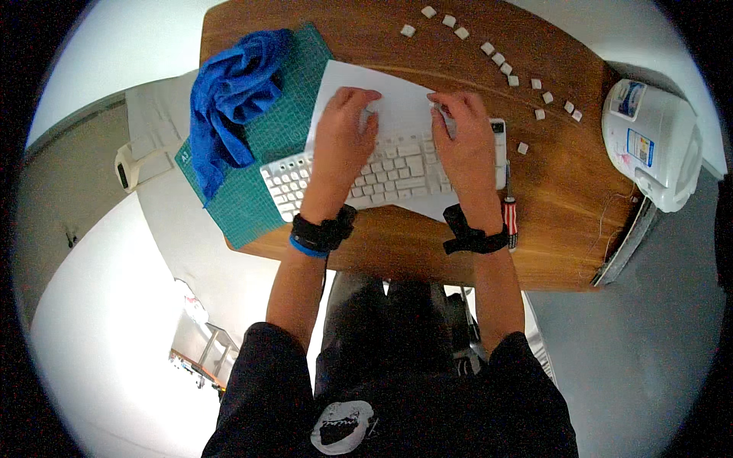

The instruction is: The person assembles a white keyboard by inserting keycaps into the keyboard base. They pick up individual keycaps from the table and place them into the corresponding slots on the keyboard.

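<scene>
A white keyboard lies at a slant on the table, partly over a white sheet of paper. My left hand is over the keyboard's upper middle, its fingers curled in above the paper. Across from it, my right hand bends its fingers the same way over the keyboard's right part. Between thumb and fingers of each hand there is something pale, too small to make out. Both hands hide part of the keys. Beside the keyboard's right end lies a screwdriver with a red and black handle.
Several loose white keycaps are scattered along the table's far right. On the left, a blue cloth lies on a green cutting mat. A white plastic appliance stands at the right edge of the wooden table.
</scene>
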Tool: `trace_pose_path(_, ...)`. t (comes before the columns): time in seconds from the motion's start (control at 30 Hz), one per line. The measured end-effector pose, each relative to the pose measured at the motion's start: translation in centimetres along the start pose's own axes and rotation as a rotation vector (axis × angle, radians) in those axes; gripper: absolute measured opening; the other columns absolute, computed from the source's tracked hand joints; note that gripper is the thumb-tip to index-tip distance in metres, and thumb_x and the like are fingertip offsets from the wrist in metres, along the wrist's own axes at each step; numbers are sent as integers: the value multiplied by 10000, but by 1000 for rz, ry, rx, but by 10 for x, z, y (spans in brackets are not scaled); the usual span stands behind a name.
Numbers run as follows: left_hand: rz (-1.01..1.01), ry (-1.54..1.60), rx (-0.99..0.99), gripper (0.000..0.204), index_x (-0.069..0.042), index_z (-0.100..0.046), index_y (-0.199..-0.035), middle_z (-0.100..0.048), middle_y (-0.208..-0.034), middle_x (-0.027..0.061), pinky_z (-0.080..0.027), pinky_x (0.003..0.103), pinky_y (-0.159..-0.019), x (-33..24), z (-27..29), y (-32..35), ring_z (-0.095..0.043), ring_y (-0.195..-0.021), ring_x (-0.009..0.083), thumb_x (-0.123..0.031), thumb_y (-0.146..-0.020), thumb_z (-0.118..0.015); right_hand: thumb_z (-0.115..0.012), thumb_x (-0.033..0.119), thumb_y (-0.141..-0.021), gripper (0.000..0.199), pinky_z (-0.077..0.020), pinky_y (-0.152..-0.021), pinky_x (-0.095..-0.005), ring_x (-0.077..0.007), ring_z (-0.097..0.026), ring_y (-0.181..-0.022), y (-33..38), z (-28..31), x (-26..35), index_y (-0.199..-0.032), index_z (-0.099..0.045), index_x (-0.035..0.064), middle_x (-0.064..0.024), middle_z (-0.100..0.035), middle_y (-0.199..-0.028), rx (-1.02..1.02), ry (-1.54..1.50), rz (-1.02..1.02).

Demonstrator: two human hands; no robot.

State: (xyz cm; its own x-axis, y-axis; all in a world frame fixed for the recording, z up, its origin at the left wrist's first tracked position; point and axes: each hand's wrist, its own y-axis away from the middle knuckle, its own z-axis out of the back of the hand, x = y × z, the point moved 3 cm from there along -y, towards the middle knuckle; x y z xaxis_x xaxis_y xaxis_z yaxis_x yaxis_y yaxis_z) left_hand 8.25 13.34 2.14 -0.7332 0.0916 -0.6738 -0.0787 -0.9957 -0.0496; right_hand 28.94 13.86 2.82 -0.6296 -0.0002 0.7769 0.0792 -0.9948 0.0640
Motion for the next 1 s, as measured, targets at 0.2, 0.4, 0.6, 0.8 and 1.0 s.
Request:
trace_pose_path(0.2,67,89,40,333,-49,-711,-1183,-696,-1192,176,-555,463,-979,-15,-9,-9,-674,-1117,415,-35,-856,-772,-681,73,-963,305,-541,-951,-519,-432,-636,-1104,-10,-8,-5,-1268,-678,64,-205,-628,-1162,26,5,-12)
trace_pose_path(0.4,-16,-19,-14,400,-27,-677,-1247,-678,-1233,209,-536,498,-1012,-14,-8,-42,-645,-1168,441,-85,-866,-783,-710,139,-967,362,-549,-982,-530,-458,-635,-1131,-49,-2,-1,-1320,-655,81,-223,-633,-1232,26,103,-2)
trace_pose_path(0.6,-222,-146,6,574,-54,-597,-1446,-590,-1477,201,-502,513,-1099,-5,-9,-90,-581,-1281,466,-54,-887,-726,-756,249,-947,461,-479,-1103,-556,-420,-569,-1296,-89,13,-17,-1370,-646,102,-225,-593,-1411,-214,422,-36)
trace_pose_path(0.8,-322,-174,144,616,-92,-554,-1513,-562,-1549,142,-466,506,-1165,3,-20,-94,-539,-1371,456,-12,-914,-672,-746,231,-951,501,-380,-1200,-544,-389,-542,-1344,-101,14,-42,-1426,-616,137,-185,-595,-1435,-223,488,210)
trace_pose_path(1.0,-237,-125,244,700,-188,-525,-1556,-510,-1603,144,-365,508,-1258,6,-15,-84,-423,-1504,430,-57,-898,-725,-693,172,-1012,382,-426,-1155,-558,-450,-512,-1346,-92,2,-37,-1392,-665,140,-172,-613,-1430,9,220,129)
